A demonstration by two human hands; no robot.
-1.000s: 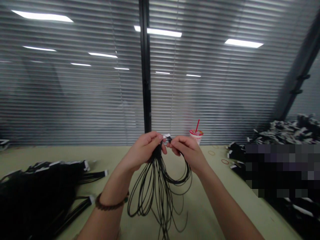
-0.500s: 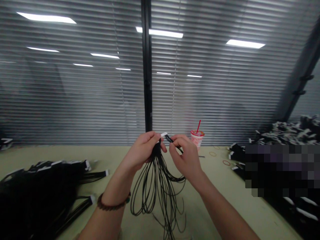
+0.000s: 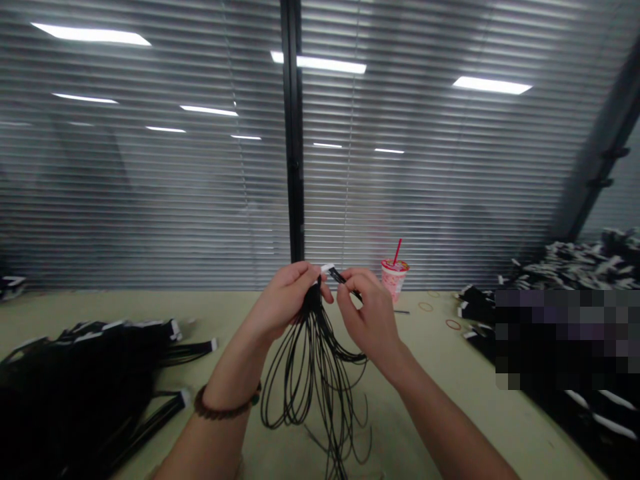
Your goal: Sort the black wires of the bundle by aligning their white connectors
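Note:
My left hand [image 3: 285, 303] is closed around the top of a bundle of thin black cables [image 3: 315, 373] that hang down in long loops above the pale table [image 3: 435, 373]. A bead bracelet sits on that wrist. My right hand [image 3: 367, 313] pinches one cable end just below its small white connector [image 3: 327, 269], right beside the left fingers. Both hands are raised above the middle of the table.
A large heap of black cables with white connectors [image 3: 85, 373] lies at the left. Another heap [image 3: 565, 273] fills the right side, partly blurred out. A pink cup with a red straw [image 3: 395, 275] stands by the blinds, with red rubber bands [image 3: 453, 325] near it.
My right hand has turned from palm-down beside the bundle to pinching a single cable end upward near the white connector. The loop it held has dropped closer to the bundle. The left hand has hardly moved.

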